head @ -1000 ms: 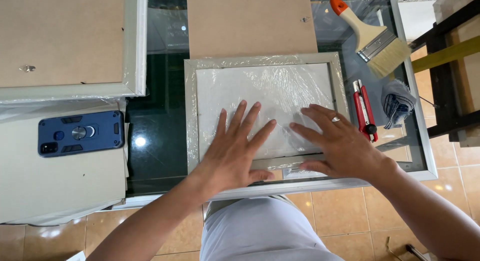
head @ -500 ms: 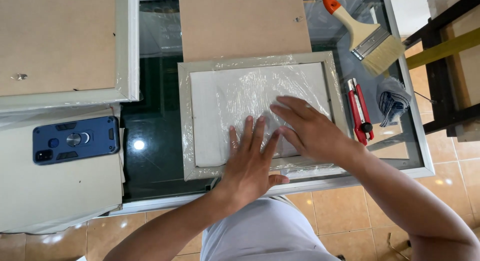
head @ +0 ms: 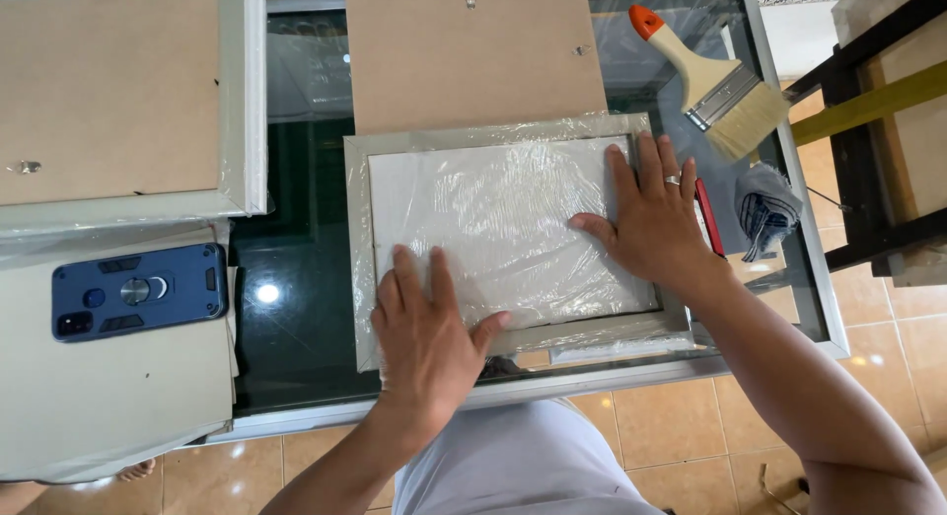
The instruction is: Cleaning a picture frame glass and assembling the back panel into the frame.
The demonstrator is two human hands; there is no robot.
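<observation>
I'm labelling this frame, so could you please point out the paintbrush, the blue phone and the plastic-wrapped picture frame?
paintbrush [head: 712,79]: head view, on the pale wooden handle.
blue phone [head: 138,290]: head view, on the middle of its case back.
plastic-wrapped picture frame [head: 493,219]: head view, on the wrapped centre panel between the hands.

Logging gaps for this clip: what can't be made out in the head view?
- Red tool: mostly hidden under the right hand; its kind is unclear.
- Frame: its lower left corner is covered by the left hand, and the wrap blurs the panel's surface.
- Second frame: cut off by the top and left edges.
- Brush: fully visible.
- Cloth: bunched; its shape is unclear.
</observation>
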